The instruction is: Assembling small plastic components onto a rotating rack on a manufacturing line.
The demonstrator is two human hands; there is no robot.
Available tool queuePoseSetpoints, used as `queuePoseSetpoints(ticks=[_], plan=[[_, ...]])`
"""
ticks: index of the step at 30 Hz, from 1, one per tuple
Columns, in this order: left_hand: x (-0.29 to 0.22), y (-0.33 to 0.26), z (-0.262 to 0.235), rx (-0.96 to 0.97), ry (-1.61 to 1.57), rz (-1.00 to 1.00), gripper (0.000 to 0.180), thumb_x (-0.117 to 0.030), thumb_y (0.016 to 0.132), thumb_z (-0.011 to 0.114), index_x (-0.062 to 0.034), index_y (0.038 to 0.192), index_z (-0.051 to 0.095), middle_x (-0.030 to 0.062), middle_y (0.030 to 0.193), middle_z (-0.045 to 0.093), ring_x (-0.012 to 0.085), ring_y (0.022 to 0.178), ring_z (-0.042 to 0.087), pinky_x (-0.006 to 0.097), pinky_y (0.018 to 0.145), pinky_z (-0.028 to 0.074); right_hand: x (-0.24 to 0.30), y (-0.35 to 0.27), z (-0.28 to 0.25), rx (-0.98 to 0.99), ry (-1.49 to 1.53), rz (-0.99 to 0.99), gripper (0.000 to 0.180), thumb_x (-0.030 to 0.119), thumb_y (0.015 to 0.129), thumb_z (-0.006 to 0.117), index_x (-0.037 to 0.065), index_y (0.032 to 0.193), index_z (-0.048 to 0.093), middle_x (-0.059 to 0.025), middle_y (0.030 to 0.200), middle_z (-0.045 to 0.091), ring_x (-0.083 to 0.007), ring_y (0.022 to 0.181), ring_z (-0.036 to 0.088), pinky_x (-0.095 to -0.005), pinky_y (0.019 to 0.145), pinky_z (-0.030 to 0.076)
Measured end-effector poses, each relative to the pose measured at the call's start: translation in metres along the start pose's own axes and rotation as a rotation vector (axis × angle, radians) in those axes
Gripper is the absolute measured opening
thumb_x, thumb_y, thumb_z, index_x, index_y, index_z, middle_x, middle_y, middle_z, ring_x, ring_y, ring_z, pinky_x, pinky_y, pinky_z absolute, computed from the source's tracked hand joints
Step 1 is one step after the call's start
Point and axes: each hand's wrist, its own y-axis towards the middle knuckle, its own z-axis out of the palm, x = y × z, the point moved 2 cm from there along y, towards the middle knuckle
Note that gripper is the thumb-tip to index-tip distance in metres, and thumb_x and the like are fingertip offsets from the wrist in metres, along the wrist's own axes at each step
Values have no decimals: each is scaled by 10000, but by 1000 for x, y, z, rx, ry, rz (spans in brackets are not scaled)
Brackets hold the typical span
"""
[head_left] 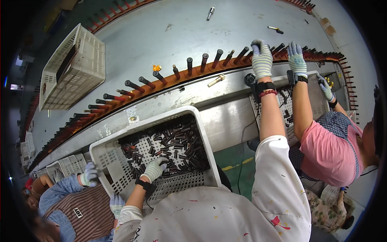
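My left hand [154,169], in a striped knit glove, reaches into a white plastic crate [206,145]. Its fingers curl among many short black tubes [177,139] lying loose there; whether one is in its grasp is hidden. Farther right, my right hand [262,60], gloved the same way, is closed at the row of upright pegs. A dark tube end [255,49] shows at its fingers. The pegs sit on a curved orange-brown rail [193,72], several topped with black tubes [204,57].
A co-worker's gloved hand [297,60] works at the rail close beside my right hand. Another person's glove [89,175] is near my crate's left side. A tall white crate [86,60] stands on the grey table [149,32]. A brass-coloured fitting [216,80] lies on the near ledge.
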Motion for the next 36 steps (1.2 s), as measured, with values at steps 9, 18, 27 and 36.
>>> queuePoseSetpoints(ticks=[9, 18, 27, 36], plan=[[-40, 6, -42, 47, -878, 82, 409, -445, 904, 511, -44, 887, 587, 47, 731, 599, 92, 544, 481, 229, 498, 402, 82, -83, -4, 115, 143, 126, 315, 141, 872, 575, 10, 1158, 563, -121, 1066, 612, -218, 958, 573, -305, 863, 443], [-87, -15, -71, 315, -969, 358, 606, -643, 873, 389, -83, 932, 613, 4, 702, 560, 34, 516, 409, 165, 427, 275, 272, -256, 16, 1006, 658, 564, 240, 129, 894, 555, 20, 1105, 584, -51, 918, 633, -94, 803, 593, -240, 713, 480], [-115, 32, -114, -307, -164, 469, 284, -284, 839, 639, -121, 1070, 615, 39, 673, 611, 113, 580, 573, 292, 557, 473, 218, -245, -52, 124, 764, 740, 224, 116, 955, 431, 39, 1152, 505, -42, 825, 534, -161, 724, 624, -265, 590, 558], [-124, 49, -160, -516, 1134, 430, 381, -414, 705, 702, -37, 762, 700, 147, 721, 664, 278, 680, 659, 388, 586, 512, 114, -240, -323, -660, 517, 460, 95, 160, 865, 594, 65, 863, 594, -10, 772, 589, -95, 659, 559, -204, 535, 442]])
